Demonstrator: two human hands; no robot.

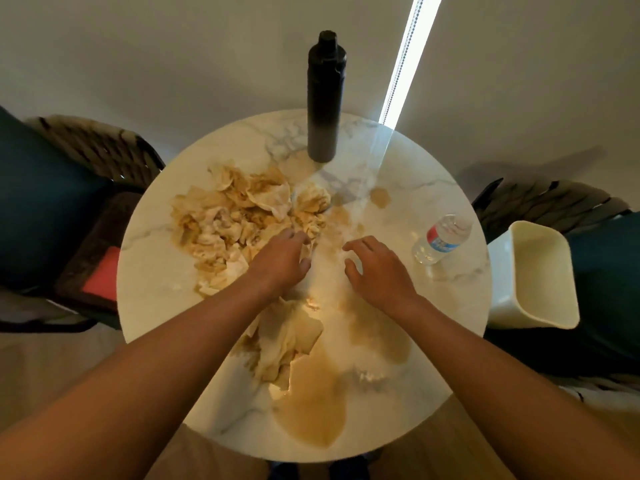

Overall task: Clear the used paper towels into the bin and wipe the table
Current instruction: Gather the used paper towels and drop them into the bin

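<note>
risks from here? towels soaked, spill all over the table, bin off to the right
1. The soaked paper towels under the left hand could drip across the table or floor on the way to the bin.
2. The clear water bottle stands between the right hand and the bin; a sweep may topple it.
3. The puddle near the front edge could run off.
</note>
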